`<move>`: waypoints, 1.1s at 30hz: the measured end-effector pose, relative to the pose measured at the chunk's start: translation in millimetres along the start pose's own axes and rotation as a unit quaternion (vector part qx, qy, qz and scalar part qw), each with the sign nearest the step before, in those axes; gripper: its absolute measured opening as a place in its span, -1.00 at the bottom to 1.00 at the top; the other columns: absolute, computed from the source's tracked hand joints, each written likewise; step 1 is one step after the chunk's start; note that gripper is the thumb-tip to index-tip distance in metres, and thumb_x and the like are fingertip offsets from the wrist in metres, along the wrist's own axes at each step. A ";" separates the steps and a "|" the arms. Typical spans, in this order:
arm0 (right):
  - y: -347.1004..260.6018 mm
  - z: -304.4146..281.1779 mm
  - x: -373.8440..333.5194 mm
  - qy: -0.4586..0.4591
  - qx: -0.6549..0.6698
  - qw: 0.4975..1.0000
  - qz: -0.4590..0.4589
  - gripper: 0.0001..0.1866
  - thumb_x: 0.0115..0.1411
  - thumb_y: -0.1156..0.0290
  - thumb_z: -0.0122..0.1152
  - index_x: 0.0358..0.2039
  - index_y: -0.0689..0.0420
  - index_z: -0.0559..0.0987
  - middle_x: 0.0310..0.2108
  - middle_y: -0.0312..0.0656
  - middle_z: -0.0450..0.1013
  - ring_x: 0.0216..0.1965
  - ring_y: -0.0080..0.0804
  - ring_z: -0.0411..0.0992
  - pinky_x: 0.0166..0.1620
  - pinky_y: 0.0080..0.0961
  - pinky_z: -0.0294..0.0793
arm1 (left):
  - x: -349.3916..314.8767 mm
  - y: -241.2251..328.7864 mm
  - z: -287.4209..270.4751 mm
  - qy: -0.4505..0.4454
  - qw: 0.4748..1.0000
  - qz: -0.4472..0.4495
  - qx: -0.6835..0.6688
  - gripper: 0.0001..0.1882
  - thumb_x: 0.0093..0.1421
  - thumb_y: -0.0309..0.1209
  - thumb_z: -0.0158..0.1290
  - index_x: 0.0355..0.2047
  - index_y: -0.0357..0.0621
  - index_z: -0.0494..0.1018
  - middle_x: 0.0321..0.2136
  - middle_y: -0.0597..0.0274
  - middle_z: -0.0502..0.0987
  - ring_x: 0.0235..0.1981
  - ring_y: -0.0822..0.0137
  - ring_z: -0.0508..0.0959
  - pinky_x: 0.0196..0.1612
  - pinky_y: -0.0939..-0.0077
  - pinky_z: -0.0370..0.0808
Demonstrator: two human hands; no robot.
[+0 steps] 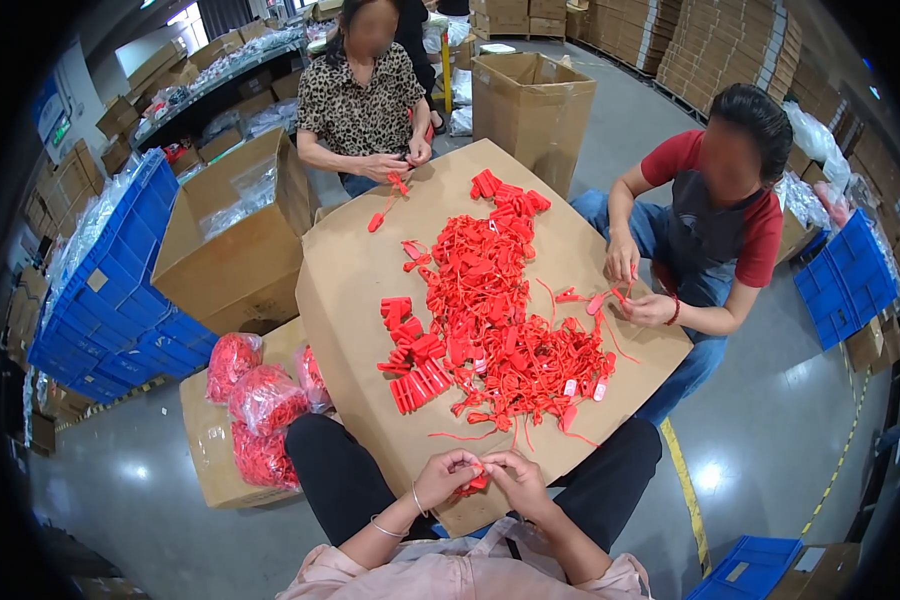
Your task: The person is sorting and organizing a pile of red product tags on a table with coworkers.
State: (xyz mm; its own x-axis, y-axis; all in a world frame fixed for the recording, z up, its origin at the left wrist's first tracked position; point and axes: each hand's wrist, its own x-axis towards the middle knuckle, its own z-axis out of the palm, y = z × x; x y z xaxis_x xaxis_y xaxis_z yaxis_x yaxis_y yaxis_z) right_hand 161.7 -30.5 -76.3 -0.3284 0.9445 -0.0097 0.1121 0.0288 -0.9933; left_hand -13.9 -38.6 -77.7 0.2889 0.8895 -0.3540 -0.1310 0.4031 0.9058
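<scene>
red piece (477, 482), pinched by fingers (458, 459) of left hand (442, 482) and right hand (523, 486), both angled inward

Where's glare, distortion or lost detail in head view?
Head view: stacked cartons look tilted near the fisheye rim, corners black; head view: white glare on the grey floor; head view: red piece between left hand and right hand too small to make out.

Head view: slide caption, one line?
Left hand and right hand hold a red piece over cardboard bearing a heap of red corded parts, two co-workers nearby.
</scene>
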 end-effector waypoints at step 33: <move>3.5 -15.1 -0.8 -0.070 0.263 0.947 0.171 -0.77 0.07 0.59 0.13 -0.22 0.31 0.45 -0.36 -0.18 0.46 -0.33 -0.51 0.45 -0.21 -0.62 0.44 | 8.7 -5.1 -2.2 0.087 0.972 -0.026 -0.219 -0.87 0.15 -0.47 -0.04 -0.47 -0.28 0.44 -0.68 0.34 0.36 -0.71 0.61 0.26 -0.63 0.77 0.17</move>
State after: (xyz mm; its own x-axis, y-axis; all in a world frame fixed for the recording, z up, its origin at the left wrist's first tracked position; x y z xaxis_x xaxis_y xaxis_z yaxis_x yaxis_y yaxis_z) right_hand 176.5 -26.2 -78.0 -0.4832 0.8152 -0.3192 -0.2355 -0.4722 -0.8494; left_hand -12.8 -32.4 -85.9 0.1462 0.8732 -0.4649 -0.5222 0.4672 0.7135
